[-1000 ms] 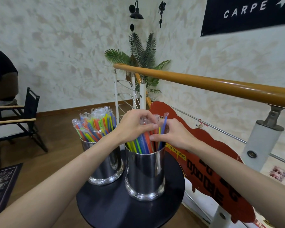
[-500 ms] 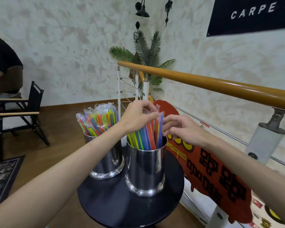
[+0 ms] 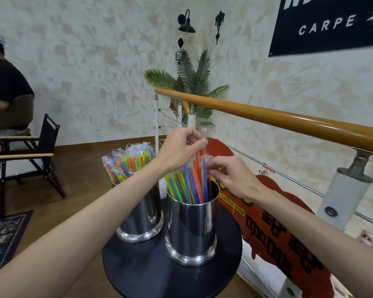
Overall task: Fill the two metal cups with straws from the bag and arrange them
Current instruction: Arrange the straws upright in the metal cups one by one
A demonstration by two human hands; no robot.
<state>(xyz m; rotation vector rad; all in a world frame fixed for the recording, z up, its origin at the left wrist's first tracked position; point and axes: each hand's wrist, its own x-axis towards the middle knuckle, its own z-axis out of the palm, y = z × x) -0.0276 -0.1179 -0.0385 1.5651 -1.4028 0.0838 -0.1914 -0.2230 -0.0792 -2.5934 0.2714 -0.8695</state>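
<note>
Pinching straw tops (image 3: 199,168) in near cup (image 3: 192,224): left hand (image 3: 177,153), right hand (image 3: 230,177) fingers curled.

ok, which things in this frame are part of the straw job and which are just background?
Job:
near metal cup
far metal cup
straws in the near cup
straws in the far cup
left hand gripping straw tops
right hand pinching a straw
round black table

Background:
handrail
red sign
folding chair
palm plant
rug
</note>
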